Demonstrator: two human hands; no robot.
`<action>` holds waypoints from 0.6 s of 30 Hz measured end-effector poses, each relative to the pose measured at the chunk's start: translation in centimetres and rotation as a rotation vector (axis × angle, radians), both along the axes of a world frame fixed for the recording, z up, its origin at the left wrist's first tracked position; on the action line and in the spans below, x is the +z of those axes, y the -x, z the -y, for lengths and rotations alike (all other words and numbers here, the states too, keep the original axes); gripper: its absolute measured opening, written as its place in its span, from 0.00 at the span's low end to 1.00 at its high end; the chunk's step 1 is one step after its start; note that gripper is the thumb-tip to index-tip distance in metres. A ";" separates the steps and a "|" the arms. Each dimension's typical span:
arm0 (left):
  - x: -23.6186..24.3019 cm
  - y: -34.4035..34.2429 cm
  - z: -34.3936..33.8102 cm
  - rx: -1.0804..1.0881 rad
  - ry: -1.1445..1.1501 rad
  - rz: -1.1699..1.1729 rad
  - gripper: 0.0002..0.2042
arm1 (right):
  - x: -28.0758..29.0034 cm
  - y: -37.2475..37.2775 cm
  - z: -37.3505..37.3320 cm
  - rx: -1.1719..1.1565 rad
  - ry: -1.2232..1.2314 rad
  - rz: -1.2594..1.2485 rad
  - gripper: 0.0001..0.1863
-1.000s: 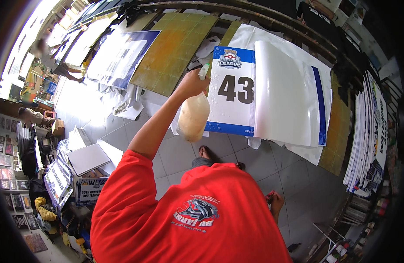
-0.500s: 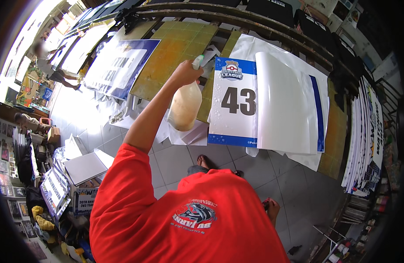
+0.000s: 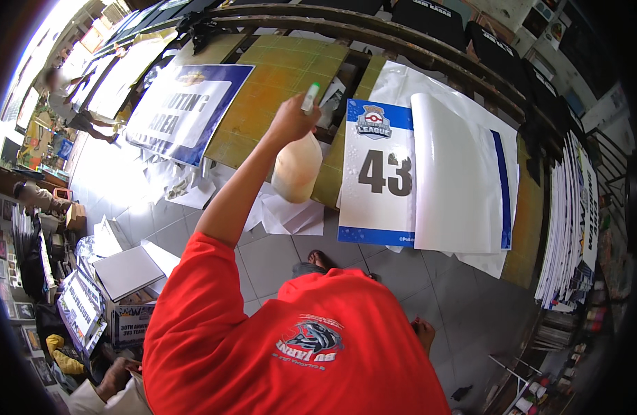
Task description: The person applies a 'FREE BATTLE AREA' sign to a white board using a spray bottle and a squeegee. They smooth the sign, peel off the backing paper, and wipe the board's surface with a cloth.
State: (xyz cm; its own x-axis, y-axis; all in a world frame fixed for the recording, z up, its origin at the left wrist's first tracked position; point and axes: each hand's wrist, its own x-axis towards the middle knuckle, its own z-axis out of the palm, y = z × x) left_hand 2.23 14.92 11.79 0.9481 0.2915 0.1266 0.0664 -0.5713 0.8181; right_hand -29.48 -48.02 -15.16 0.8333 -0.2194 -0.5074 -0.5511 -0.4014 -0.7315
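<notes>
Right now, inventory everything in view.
Boards: several, yellow, upper centre
Bottle: one, cream, in left hand
Poster: one, blue-white, on boards
Sheet: one, white, covering poster's right
Sign: one, blue-white, upper left
Papers: several, white, below boards
Panels: many, mostly white, far right
Floor: one, grey, centre
Clutter: uncounted, mixed, both sides
People: at least two, pale tops, left
Shirt: one, red, lower centre
Left hand: one, bare, upper centre
Right hand: one, bare, beside shirt

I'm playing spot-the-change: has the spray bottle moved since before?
Yes, the spray bottle has moved left, away from the blue-and-white number sheet lying beside it.
</notes>
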 end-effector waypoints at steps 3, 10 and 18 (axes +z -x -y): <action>0.8 -0.2 -3.7 0.093 0.152 0.315 0.11 | 1.6 0.1 -1.9 0.000 0.031 -0.018 0.14; 0.2 -3.2 -15.2 0.280 0.157 0.569 0.16 | 3.0 1.3 -4.0 0.094 0.136 -0.004 0.13; -4.4 -6.5 -27.1 0.296 0.061 0.470 0.22 | 6.5 0.5 -5.0 -0.260 -0.218 0.066 0.10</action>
